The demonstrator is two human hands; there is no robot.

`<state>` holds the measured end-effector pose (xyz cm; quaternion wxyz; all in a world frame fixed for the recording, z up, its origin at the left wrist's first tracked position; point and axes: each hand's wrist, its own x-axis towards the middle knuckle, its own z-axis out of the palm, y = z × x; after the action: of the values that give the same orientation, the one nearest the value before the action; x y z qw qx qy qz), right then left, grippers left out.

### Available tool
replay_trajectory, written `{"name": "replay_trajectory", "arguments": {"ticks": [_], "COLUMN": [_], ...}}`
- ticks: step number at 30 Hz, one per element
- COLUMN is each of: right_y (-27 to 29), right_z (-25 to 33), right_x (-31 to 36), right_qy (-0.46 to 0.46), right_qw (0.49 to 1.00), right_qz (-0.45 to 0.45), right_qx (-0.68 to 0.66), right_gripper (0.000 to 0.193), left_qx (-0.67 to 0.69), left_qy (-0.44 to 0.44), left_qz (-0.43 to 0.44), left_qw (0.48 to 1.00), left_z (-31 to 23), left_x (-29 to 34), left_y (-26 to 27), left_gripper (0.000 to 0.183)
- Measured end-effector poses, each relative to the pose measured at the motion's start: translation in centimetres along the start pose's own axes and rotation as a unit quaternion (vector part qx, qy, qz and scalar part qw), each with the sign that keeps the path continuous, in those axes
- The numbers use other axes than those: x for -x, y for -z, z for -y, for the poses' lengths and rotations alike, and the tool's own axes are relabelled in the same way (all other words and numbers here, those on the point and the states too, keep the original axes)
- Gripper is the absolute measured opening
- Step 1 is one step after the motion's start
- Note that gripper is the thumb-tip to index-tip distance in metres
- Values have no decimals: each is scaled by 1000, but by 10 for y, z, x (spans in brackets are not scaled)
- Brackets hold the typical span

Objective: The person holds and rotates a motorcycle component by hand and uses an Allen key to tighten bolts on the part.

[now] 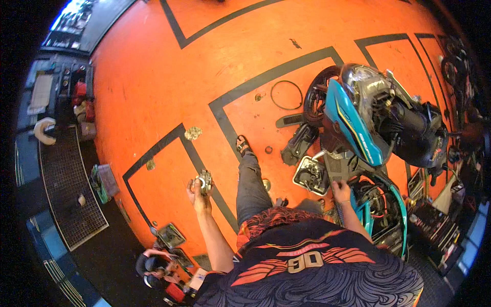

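Out to the left over the orange floor, my left hand (198,198) is closed around a metal mechanical part (205,182) with a pale ring on it. Its exact kind is too small to make out. My right hand (341,191) hangs low at the side of the teal scooter (353,123), fingers loosely extended, with nothing visible in it. Just left of that hand lies a white-rimmed tray (295,176) with dark parts inside. Whether the fingers touch the scooter's grey panel (343,166) I cannot tell.
A black belt loop (272,96), a dark plastic cover (300,143) and a small ring (268,150) lie on the floor (245,66). A metal grating (71,184) runs along the left. Tools and containers (169,271) stand at lower left, and a tool tray (434,225) at right.
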<state>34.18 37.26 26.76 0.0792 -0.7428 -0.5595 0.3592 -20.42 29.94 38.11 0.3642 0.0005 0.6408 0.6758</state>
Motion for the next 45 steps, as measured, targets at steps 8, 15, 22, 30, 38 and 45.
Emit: {"name": "replay_trajectory", "arguments": {"ticks": [8,15,22,30,38,45], "right_y": [-91,-73,32,174,186,149], "right_z": [242,394,393,336,251,283], "right_x": [-130,-344,-505,-570,-601,-667], "right_qy": [-201,-122,-161,-243,-421,-550], "right_qw": [951,950,929,916,758,470], "right_qz": [184,-29,-6,-66,-221,-293], "right_qx": [-144,-285,-333,-311,-446,-626], "right_gripper": [47,42,41,49,52,36], "left_qx": [-173,-129,-209,-364,-454,-530], "left_qy": [-39,46,57,113,97,68], "left_qz": [104,252,437,467,637,741], "left_qw": [979,958,873,798,615,407], "left_z": [-148,-173,-143,-91,8,127], "left_x": [-139,-241,-315,-358,-262,-78], "left_y": [-119,-311,-558,-878,-1205,-1400], "left_gripper": [65,66,67,75,72,71]}}
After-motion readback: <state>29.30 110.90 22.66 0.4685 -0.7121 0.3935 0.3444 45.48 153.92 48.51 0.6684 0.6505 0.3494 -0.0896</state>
